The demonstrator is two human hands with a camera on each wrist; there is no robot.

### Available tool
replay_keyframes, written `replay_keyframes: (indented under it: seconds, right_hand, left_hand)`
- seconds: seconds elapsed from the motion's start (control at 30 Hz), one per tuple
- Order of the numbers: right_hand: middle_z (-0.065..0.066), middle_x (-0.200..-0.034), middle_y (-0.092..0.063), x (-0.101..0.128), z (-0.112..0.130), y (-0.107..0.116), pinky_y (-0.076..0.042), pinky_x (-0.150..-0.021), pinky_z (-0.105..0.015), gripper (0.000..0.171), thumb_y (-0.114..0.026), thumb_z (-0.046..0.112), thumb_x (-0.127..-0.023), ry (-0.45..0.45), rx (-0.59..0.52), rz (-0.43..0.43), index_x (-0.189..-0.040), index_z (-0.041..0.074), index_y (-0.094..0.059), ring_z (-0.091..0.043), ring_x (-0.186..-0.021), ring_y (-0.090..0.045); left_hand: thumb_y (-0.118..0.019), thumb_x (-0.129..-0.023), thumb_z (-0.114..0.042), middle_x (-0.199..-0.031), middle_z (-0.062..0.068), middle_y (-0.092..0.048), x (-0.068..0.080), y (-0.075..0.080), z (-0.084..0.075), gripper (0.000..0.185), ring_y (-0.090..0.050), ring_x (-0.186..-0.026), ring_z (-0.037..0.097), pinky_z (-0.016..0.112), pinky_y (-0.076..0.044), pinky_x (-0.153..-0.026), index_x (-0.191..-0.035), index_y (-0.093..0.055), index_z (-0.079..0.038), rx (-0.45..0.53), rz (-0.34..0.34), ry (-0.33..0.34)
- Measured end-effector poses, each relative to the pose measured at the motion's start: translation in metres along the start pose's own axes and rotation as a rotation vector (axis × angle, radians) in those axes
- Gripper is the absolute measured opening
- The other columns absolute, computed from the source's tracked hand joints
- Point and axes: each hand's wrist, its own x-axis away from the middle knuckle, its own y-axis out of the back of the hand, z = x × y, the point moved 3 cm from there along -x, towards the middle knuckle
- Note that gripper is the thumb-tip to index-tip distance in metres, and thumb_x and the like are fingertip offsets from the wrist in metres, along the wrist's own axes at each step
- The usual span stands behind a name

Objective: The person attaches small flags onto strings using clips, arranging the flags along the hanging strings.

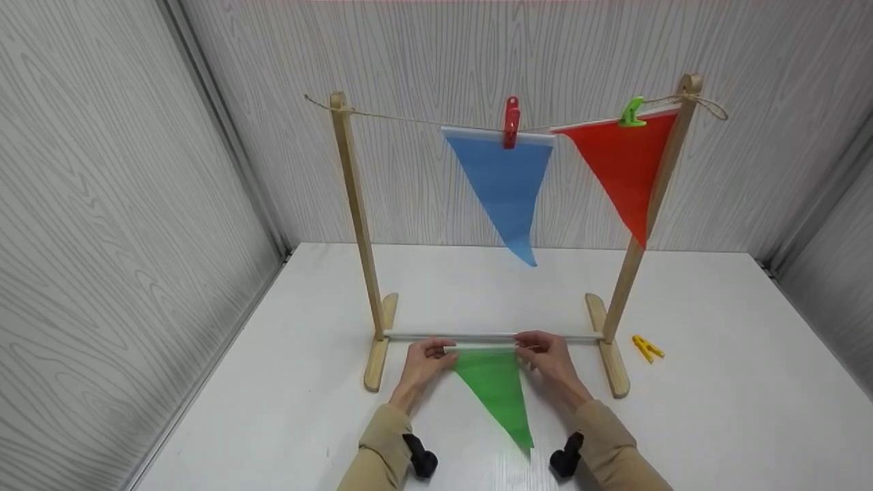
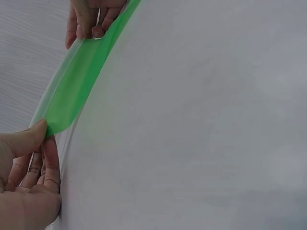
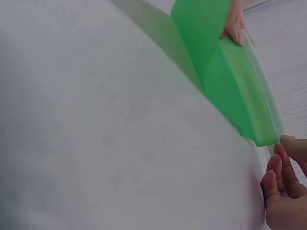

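A green triangular pennant (image 1: pixel 496 389) with a white top band is stretched between both hands, its point hanging toward the front. My left hand (image 1: pixel 425 367) pinches the band's left corner between thumb and fingers. At the right corner my right hand (image 1: pixel 550 356) pinches the same band. In the left wrist view the thumb of the left hand (image 2: pixel 29 175) lies on the green pennant (image 2: pixel 72 91) at its corner. The right wrist view has the right hand (image 3: pixel 288 182) gripping the opposite end of the pennant (image 3: pixel 240 91).
A wooden stand with a left post (image 1: pixel 357 218) and right post (image 1: pixel 658 198) carries a string (image 1: pixel 402 119). On it hang a blue pennant (image 1: pixel 508 184) under a red clip (image 1: pixel 511 123) and a red pennant (image 1: pixel 627 157) under a green clip (image 1: pixel 632 114). A yellow clip (image 1: pixel 646 348) lies right.
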Motion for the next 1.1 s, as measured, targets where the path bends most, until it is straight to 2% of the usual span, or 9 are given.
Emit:
replay_keyframes:
  seconds: [0.17,0.27,0.43,0.57,0.7,0.87,1.0,1.1]
  right_hand:
    - [-0.027,-0.112,-0.069,0.004,0.0,0.007,-0.055,-0.066,-0.022,0.029,-0.066,-0.004,-0.091,0.012,-0.035,0.005,-0.12,-0.011,-0.065,-0.014,-0.085,-0.066]
    - [-0.025,-0.117,-0.068,0.01,0.002,0.015,-0.058,-0.073,-0.022,0.032,-0.067,-0.001,-0.092,-0.012,-0.064,-0.001,-0.122,-0.009,-0.064,-0.014,-0.089,-0.068]
    - [-0.021,-0.121,-0.066,0.019,0.008,0.029,-0.06,-0.083,-0.024,0.036,-0.066,0.005,-0.095,-0.032,-0.152,0.012,-0.128,-0.009,-0.059,-0.014,-0.092,-0.07]
    - [-0.014,-0.115,-0.069,0.026,0.008,0.046,-0.06,-0.085,-0.025,0.036,-0.065,0.01,-0.098,-0.028,-0.199,-0.024,-0.128,-0.008,-0.059,-0.013,-0.093,-0.07]
    - [-0.005,-0.104,-0.072,0.032,0.003,0.069,-0.061,-0.084,-0.024,0.03,-0.065,0.012,-0.099,-0.022,-0.283,-0.143,-0.124,-0.003,-0.062,-0.012,-0.09,-0.07]
    - [0.002,-0.086,-0.072,0.038,-0.005,0.1,-0.058,-0.069,-0.019,0.026,-0.066,0.01,-0.097,0.006,-0.403,-0.394,-0.117,-0.007,-0.065,-0.009,-0.077,-0.069]
    - [0.003,-0.085,-0.071,0.043,-0.013,0.123,-0.055,-0.064,-0.016,0.013,-0.064,0.005,-0.097,0.021,-0.498,-0.587,-0.107,-0.003,-0.068,-0.008,-0.072,-0.065]
    - [0.006,-0.09,-0.067,0.045,-0.022,0.137,-0.054,-0.066,-0.012,0.014,-0.063,0.005,-0.097,-0.002,-0.489,-0.689,-0.109,-0.001,-0.068,-0.006,-0.075,-0.063]
  left_hand:
    - [-0.072,-0.085,0.005,-0.102,0.031,-0.072,-0.001,0.001,0.001,0.029,-0.06,-0.082,0.004,0.013,-0.049,-0.072,-0.11,-0.066,0.018,0.003,-0.005,-0.008]
    - [-0.072,-0.085,0.004,-0.104,0.032,-0.071,0.0,0.001,0.001,0.029,-0.062,-0.084,0.007,0.014,-0.05,-0.073,-0.111,-0.066,0.017,-0.012,-0.007,-0.006]
    - [-0.07,-0.088,0.002,-0.107,0.03,-0.071,0.001,0.001,0.001,0.029,-0.063,-0.087,0.008,0.015,-0.05,-0.074,-0.113,-0.066,0.016,-0.011,-0.002,0.036]
    - [-0.067,-0.088,0.004,-0.104,0.031,-0.07,0.006,0.0,-0.008,0.028,-0.061,-0.084,0.008,0.016,-0.05,-0.073,-0.113,-0.065,0.018,0.006,0.004,0.052]
    - [-0.066,-0.088,0.006,-0.102,0.032,-0.069,0.017,0.001,-0.027,0.028,-0.062,-0.084,0.012,0.017,-0.05,-0.072,-0.112,-0.063,0.02,0.017,0.007,0.048]
    - [-0.067,-0.087,0.007,-0.102,0.032,-0.069,0.02,0.001,-0.034,0.028,-0.063,-0.086,0.012,0.017,-0.05,-0.072,-0.111,-0.063,0.02,0.011,-0.002,0.021]
    - [-0.069,-0.088,0.004,-0.104,0.032,-0.069,0.01,-0.001,-0.013,0.028,-0.064,-0.087,0.012,0.016,-0.05,-0.072,-0.112,-0.065,0.018,0.012,-0.011,0.038]
    - [-0.069,-0.088,0.004,-0.104,0.032,-0.07,0.002,-0.002,0.002,0.028,-0.064,-0.086,0.011,0.015,-0.05,-0.072,-0.112,-0.066,0.017,0.003,-0.015,0.038]
